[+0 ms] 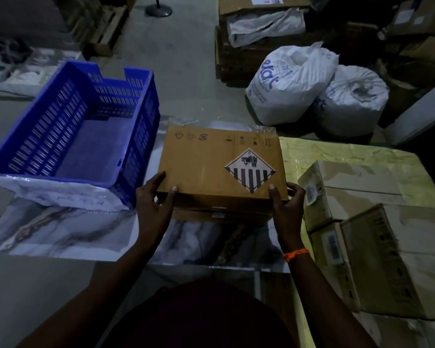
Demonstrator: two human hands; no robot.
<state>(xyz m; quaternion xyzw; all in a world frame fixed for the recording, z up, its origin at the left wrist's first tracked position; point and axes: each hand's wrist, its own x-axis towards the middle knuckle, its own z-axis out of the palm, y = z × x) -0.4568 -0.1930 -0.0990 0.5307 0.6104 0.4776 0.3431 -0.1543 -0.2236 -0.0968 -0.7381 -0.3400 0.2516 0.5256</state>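
While lifting the brown box (pixel 219 167), hold as now: left hand (pixel 154 197) and right hand (pixel 288 200) at the two near corners, thumbs on top, fingers curled round the sides. Seems to sit flat on a thinner box (pixel 220 215) on the marble sheet (pixel 60 229), right in front of the body. Looks stiff and dry, not slippery. Maybe a bit heavy, so use both hands. Best grip: the short sides, near the bottom edge. Has a striped warning sticker (pixel 250 169), so go gently and hold level. Mind the blue crate (pixel 142 136) just to the left and the cartons (pixel 349 194) close on the right. Not much room at the sides. More room straight up and back toward the body. Farther back, white sacks (pixel 291 84), well apart.
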